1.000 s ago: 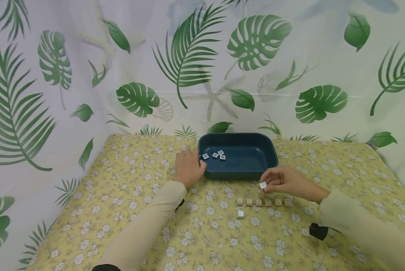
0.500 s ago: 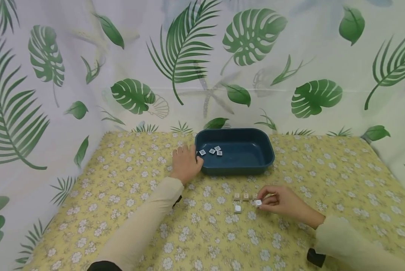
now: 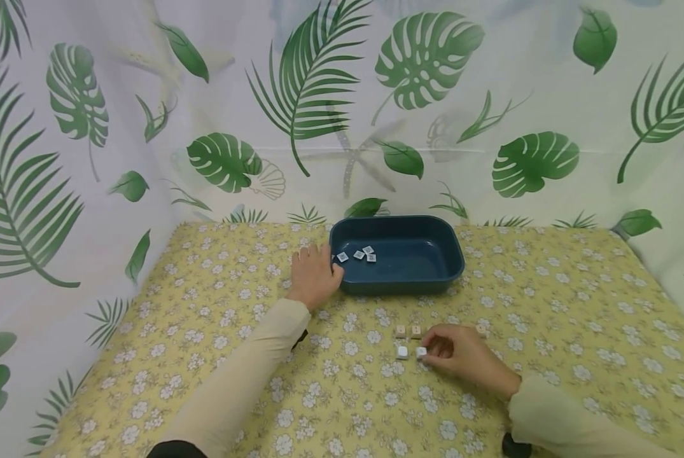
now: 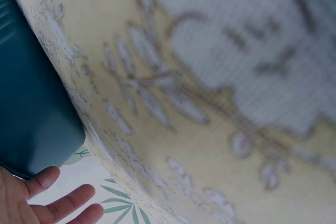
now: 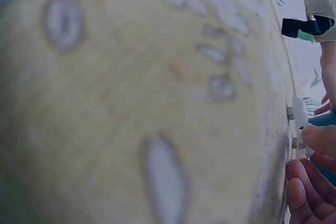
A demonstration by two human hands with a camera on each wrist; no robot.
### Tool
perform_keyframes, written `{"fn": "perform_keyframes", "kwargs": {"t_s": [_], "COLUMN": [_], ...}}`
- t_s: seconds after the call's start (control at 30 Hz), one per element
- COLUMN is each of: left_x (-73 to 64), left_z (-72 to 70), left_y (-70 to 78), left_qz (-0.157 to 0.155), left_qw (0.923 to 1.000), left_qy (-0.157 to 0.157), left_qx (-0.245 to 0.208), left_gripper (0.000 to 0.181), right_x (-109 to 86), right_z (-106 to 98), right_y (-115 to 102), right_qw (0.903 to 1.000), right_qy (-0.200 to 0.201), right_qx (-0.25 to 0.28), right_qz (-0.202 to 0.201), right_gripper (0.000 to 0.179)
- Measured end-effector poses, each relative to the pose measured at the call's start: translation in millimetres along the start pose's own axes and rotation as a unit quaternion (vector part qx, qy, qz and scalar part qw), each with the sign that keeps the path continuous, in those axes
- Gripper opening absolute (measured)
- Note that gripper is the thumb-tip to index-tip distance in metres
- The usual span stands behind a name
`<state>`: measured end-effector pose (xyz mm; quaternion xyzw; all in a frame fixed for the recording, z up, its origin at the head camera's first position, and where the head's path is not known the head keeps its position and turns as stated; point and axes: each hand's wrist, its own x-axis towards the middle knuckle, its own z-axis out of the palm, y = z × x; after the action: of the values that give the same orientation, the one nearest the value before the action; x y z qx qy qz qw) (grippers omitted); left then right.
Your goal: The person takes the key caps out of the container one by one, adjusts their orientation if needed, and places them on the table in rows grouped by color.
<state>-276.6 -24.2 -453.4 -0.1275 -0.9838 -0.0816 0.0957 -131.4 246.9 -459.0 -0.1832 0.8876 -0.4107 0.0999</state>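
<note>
The right hand [image 3: 462,357] pinches a white block [image 3: 421,352], just right of a second block [image 3: 402,352]; cubes [image 3: 416,331] line up behind, toward the table's [image 3: 227,230] far edge. The left hand [image 3: 314,275] – fingers extended, slightly spread – is at the left end of the bin [image 3: 399,288], tiles [image 3: 359,255] inside near that end.

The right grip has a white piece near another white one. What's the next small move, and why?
Probably lower the held white piece fully onto the cloth and loosen the right grip: the piece sits beside the other white piece, roughly level with it, in front of the beige row. Whether it touches the cloth is unclear.
</note>
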Motion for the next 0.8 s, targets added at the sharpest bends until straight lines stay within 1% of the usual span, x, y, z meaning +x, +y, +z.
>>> {"fn": "perform_keyframes", "kwargs": {"t_s": [0.1,0.2,0.47,0.63,0.8], "left_x": [0.1,-0.6,-1.8,-1.7,-1.9], "left_z": [0.0,-0.9,-3.1,-4.2,-3.6], "left_y": [0.3,0.5,1.2,1.8,1.0], "left_qz": [0.001,0.004,0.006,0.003,0.002], "left_qw": [1.0,0.9999,0.9999,0.9999,0.9999], "left_qy": [0.003,0.005,0.006,-0.001,0.0], "left_qx": [-0.002,-0.007,-0.013,-0.014,-0.013], "left_gripper": [0.034,0.032,0.03,0.032,0.032], "right_x": [0.5,0.8,1.7,2.6,3.2], "right_z": [3.0,4.4,5.1,5.4,5.6], "right_y": [-0.4,-1.0,-1.3,-0.4,0.2], "right_qw": [0.9996,0.9994,0.9996,0.9995,0.9997], "right_qy": [0.011,0.013,0.004,0.005,0.006], "right_qx": [-0.024,-0.031,-0.029,-0.03,-0.026], "right_qz": [-0.006,-0.007,-0.002,0.0,0.0], "right_gripper": [0.016,0.015,0.015,0.016,0.017]}}
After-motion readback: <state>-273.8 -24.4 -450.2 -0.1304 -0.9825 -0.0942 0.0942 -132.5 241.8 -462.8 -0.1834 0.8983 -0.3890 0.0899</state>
